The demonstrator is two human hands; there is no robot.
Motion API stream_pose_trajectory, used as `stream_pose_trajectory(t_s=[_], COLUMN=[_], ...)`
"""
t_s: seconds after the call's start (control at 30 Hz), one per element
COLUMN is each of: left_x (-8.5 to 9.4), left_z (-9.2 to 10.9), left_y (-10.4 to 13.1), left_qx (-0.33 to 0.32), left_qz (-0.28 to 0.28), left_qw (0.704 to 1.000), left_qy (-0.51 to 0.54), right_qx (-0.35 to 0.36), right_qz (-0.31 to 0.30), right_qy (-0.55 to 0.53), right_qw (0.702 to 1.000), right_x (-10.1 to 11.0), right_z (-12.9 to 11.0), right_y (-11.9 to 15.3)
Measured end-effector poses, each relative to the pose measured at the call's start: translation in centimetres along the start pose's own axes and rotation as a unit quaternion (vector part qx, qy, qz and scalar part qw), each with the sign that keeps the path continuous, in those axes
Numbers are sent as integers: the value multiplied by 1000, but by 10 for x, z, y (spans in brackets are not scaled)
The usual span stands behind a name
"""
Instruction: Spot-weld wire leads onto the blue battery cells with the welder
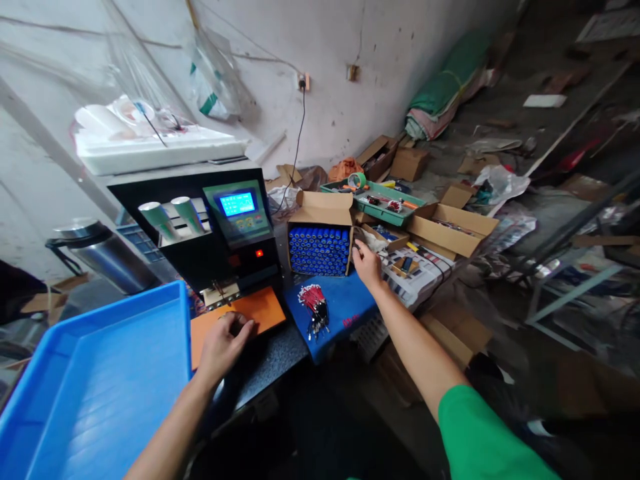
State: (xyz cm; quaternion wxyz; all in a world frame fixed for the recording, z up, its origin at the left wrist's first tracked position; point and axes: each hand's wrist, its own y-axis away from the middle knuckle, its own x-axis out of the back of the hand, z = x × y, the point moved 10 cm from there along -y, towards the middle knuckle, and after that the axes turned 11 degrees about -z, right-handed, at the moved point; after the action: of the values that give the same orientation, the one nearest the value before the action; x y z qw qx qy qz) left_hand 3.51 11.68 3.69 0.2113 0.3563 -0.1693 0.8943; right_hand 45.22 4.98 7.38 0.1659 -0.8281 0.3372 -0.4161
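My left hand (225,347) rests over the orange board (267,308) in front of a black machine (195,267). Its fingers curl in toward the thumb, and whatever they may hold is hidden. My right hand (369,265) is at the right side of an open cardboard box (325,208), fingers bent closed against its edge. Stacked inside the box are many blue cylindrical battery cells (319,252), their ends facing me. Between my hands, a bundle of red and black wires (314,308) with white tips lies on a blue surface (345,300).
A large blue tray (115,360) stands at the left, with a steel flask (107,257) behind it. The machine's screen (237,204) is lit. To the right are a green tray (383,208) of parts and an open carton (453,230).
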Motion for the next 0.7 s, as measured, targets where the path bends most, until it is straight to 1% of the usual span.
stream_pose_trajectory(t_s=[0.1,0.2,0.33,0.5,0.6,0.7], left_x=[-1,-2,-2,-2,0,-2], left_z=[-1,0,2,6,9,12], left_y=[1,2,4,7,6,4], left_qx=[-5,-9,-4,12,12,12], left_qz=[0,-2,-12,-24,-26,-29], left_qw=[1000,1000,999,999,999,999], left_qy=[-5,-22,-40,-36,-35,-33], right_qx=[-23,-28,-18,-38,-48,-44], right_qz=[38,46,51,49,42,17], right_qy=[-38,-86,-98,-83,-76,-63], right_qw=[998,995,994,995,995,997], right_x=[-3,-15,-32,-46,-50,-53], right_z=[18,28,27,32,35,34], right_y=[13,26,50,83,91,89])
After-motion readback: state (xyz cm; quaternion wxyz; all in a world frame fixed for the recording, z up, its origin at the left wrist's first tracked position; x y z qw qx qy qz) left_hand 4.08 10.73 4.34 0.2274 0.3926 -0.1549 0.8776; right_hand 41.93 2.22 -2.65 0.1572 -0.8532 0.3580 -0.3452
